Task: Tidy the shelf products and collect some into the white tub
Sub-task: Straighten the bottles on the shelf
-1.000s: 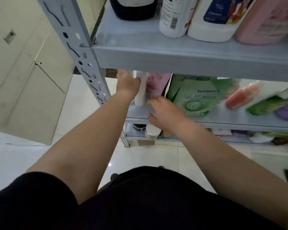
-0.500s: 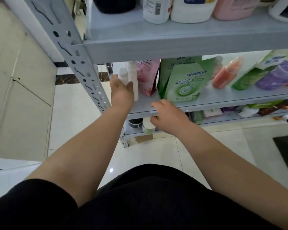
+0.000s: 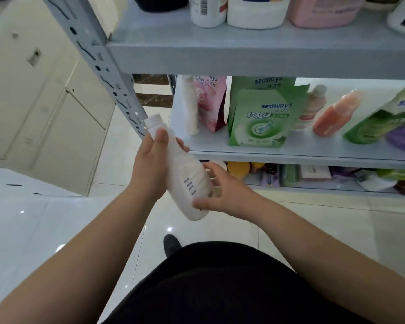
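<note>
The left hand [image 3: 150,167] curls around the neck of a white bottle [image 3: 187,178], thumb on top. The right hand [image 3: 227,195] pinches its base between thumb and fingers. The bottle is tilted in the air, just in front of the shelf [image 3: 290,155].

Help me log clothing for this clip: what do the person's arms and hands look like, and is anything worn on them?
No sleeve shows: the left forearm and right forearm are bare to the frame edge. The left hand and right hand have no visible glove, ring or watch. The only clothing seen is black cloth on the body.
</note>
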Tool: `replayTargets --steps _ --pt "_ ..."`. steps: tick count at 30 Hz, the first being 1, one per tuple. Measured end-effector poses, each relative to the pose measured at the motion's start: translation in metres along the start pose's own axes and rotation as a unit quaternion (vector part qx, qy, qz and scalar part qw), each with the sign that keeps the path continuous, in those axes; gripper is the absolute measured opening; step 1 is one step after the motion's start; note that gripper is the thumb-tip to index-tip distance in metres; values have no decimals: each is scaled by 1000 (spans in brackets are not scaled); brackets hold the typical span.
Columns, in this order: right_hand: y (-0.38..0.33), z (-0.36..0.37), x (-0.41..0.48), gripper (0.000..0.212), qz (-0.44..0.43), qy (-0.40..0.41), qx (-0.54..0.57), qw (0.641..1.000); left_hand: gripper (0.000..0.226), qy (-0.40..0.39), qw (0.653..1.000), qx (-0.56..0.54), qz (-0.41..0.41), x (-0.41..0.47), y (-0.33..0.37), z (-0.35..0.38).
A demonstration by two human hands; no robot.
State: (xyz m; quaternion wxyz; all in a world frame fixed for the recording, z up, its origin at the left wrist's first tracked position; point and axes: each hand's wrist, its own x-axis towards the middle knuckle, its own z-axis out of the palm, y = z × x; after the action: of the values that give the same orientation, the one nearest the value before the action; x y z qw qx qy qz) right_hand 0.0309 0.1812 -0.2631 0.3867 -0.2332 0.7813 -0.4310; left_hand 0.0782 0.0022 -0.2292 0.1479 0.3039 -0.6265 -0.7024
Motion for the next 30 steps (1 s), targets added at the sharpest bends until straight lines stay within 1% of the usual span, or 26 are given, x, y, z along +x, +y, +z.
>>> replayTargets --steps 2,3,4,6,8,9,11,12,14,15,16,17,18,19,20,22,23,24,25,26,27,28,30 --pt "5 4 -17 82 12 -18 166 986 40 -35 991 -122 -43 -18 3 9" --pt "9 4 -25 79 16 -13 229 973 40 -51 984 -161 -61 -24 3 12" --pt "14 4 -31 77 11 -6 264 964 40 -67 976 -192 -80 -28 3 16" --pt "18 2 -44 72 -5 1 309 951 45 -103 961 -229 -114 -37 1 21" --pt "20 2 -54 67 -12 5 344 939 50 -159 953 -223 -128 -50 -5 24" --pt "20 3 -58 68 -14 10 357 934 51 -182 949 -221 -131 -58 -11 24" --pt "18 8 -64 68 -12 37 374 927 57 -227 929 -252 -147 -73 -24 24" --pt "18 12 -66 68 -7 51 376 925 60 -237 921 -266 -158 -80 -28 24" --pt "16 19 -71 66 3 82 346 934 53 -211 925 -261 -176 -89 -32 24" --pt "15 23 -75 66 -3 100 300 949 45 -179 931 -256 -189 -91 -33 24" --pt "15 27 -78 71 -13 109 234 966 39 -146 933 -256 -207 -93 -31 26" --pt "17 32 -81 87 -25 101 163 981 36 -110 932 -257 -231 -95 -28 28" --pt "16 37 -84 108 -31 81 102 991 36 -80 929 -258 -254 -94 -27 30" --pt "15 42 -86 122 -25 59 65 996 36 -56 932 -245 -262 -94 -26 32" --pt "11 45 -88 126 -15 48 58 997 34 -44 939 -223 -257 -91 -26 34" --pt "3 49 -88 111 -3 40 100 994 26 -41 956 -176 -230 -87 -25 33" --pt "0 50 -87 101 1 38 149 988 21 -43 964 -154 -211 -84 -24 28" --pt "-2 52 -87 88 9 40 227 973 19 -47 974 -121 -187 -81 -25 22" --pt "-7 53 -87 73 21 41 322 946 18 -61 982 -79 -162 -78 -24 13" --pt "-11 56 -88 61 31 35 413 909 18 -86 985 -44 -140 -76 -22 3" --pt "-16 59 -89 53 36 31 474 879 22 -113 984 -37 -129 -76 -20 -7" --pt "-23 63 -89 49 38 33 498 866 27 -131 981 -54 -130 -76 -19 -16" --pt "-35 74 -85 48 44 69 489 868 35 -133 973 -113 -148 -75 -20 -31"
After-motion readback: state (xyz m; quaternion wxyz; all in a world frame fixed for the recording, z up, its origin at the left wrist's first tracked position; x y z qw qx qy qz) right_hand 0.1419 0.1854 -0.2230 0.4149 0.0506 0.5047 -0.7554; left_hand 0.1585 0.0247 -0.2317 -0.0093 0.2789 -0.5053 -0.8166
